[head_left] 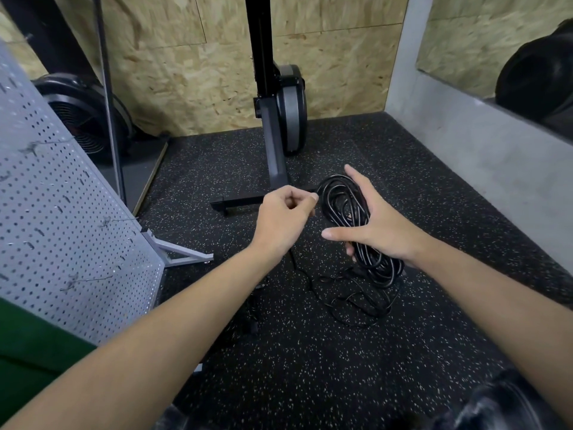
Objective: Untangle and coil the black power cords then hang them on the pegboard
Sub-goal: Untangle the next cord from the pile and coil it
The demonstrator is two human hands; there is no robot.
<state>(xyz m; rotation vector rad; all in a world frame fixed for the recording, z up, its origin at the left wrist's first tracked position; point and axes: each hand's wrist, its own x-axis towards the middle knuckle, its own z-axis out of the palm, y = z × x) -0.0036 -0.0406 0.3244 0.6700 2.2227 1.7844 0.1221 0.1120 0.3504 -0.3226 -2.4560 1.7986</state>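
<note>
A coil of black power cord (pixel 342 200) hangs over my right hand (pixel 376 223), looped between the thumb and the spread fingers; its lower loops sag below the wrist. My left hand (pixel 283 217) is curled just left of the coil and pinches a strand of the cord at its fingertips. Loose black cord (pixel 356 305) trails from the coil and lies tangled on the floor beneath. The grey pegboard (pixel 62 218) stands at the left on a metal foot, with a few wire hooks on it.
A black exercise machine (pixel 279 119) with a floor bar stands against the chipboard wall ahead. A round black fan (pixel 83 119) sits behind the pegboard. A grey concrete ledge (pixel 483 156) runs along the right. The floor is black speckled rubber.
</note>
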